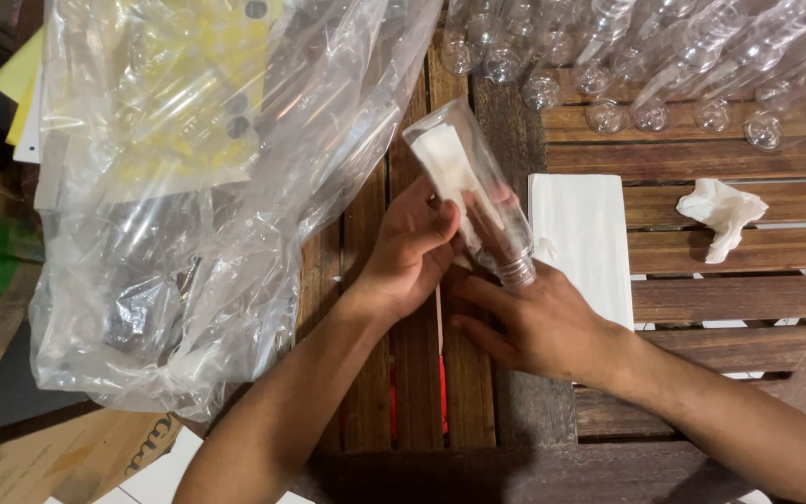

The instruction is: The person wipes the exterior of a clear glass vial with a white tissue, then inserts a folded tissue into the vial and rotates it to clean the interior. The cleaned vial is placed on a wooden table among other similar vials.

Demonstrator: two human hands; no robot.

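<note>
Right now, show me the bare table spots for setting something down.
Bare slats lie between the white sheet and the crumpled tissue, and below that tissue. Crowded: clear bottles along the top edge, the plastic bag at left.

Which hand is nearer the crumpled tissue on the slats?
Right. The right hand lies across the table from the crumpled tissue, nearer than the left hand, which grips the clear plastic bottle beyond it.

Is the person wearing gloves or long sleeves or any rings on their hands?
No. The left hand and right hand are both bare, with no gloves. Both forearms are uncovered as far as the picture shows, so no sleeves are in view. No rings, watch or bracelets show on the fingers or wrists.
</note>
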